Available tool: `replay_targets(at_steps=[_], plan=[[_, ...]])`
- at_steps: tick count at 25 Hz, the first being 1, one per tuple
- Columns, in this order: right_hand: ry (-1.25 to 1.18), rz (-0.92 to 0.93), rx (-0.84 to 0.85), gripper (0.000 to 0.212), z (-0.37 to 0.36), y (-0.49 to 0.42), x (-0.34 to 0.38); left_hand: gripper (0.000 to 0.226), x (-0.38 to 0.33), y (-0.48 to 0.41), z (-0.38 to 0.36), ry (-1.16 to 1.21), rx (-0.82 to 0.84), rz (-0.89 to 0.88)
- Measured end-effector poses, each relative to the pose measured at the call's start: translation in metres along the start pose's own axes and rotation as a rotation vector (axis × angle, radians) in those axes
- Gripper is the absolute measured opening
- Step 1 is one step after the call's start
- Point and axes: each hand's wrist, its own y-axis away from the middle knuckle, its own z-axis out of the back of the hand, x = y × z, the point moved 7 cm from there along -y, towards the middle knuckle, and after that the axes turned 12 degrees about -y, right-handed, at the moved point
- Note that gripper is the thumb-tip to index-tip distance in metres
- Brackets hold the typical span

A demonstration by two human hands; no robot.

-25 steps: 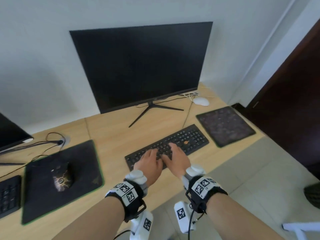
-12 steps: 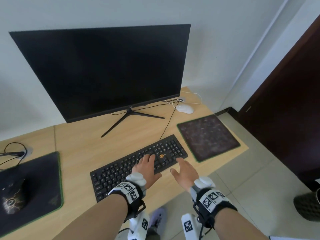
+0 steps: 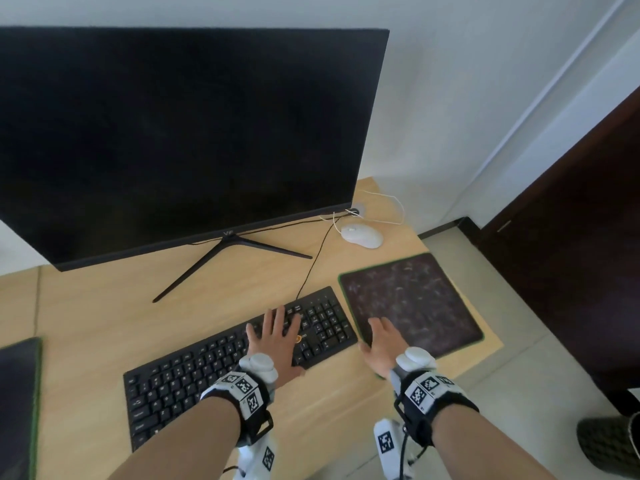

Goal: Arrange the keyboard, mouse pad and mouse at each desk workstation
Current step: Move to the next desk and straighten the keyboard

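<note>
Wooden desk [image 3: 104,306], frame centre: left hand [image 3: 277,336] flat, fingers spread, on keyboard [image 3: 194,372]; right hand [image 3: 382,344] flat, fingers extended, on mouse pad [image 3: 412,299]. Mouse [image 3: 362,234] upper right.

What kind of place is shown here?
Probably an office or computer room: a wooden desk holds a monitor, a black keyboard and a mouse pad, with a second mouse pad alongside.

Black keyboard [image 3: 207,372] beside dark mouse pad [image 3: 415,303]; white mouse [image 3: 363,235] behind.
</note>
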Motion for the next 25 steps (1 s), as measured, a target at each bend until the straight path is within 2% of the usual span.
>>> replay_targets(at_steps=[6, 11, 16, 22, 25], plan=[[0.149, -0.153, 0.058, 0.084, -0.023, 0.01, -0.029, 0.119, 0.046, 0.01, -0.019, 0.003, -0.017, -0.02], [0.212, -0.071, 0.02, 0.094, -0.018, 0.01, -0.025, 0.12, 0.056, 0.007, -0.004, 0.005, -0.079, -0.036], [0.201, -0.014, -0.016, 0.094, -0.036, 0.02, 0.001, 0.122, 0.08, 0.018, -0.012, -0.003, -0.093, -0.019], [0.219, 0.002, 0.044, 0.088, -0.04, 0.048, 0.029, 0.122, 0.095, 0.046, -0.017, 0.04, -0.101, -0.034], [0.065, 0.119, -0.166, 0.07, 0.008, 0.033, 0.076, 0.123, 0.105, 0.06, -0.001, 0.042, -0.093, -0.02]])
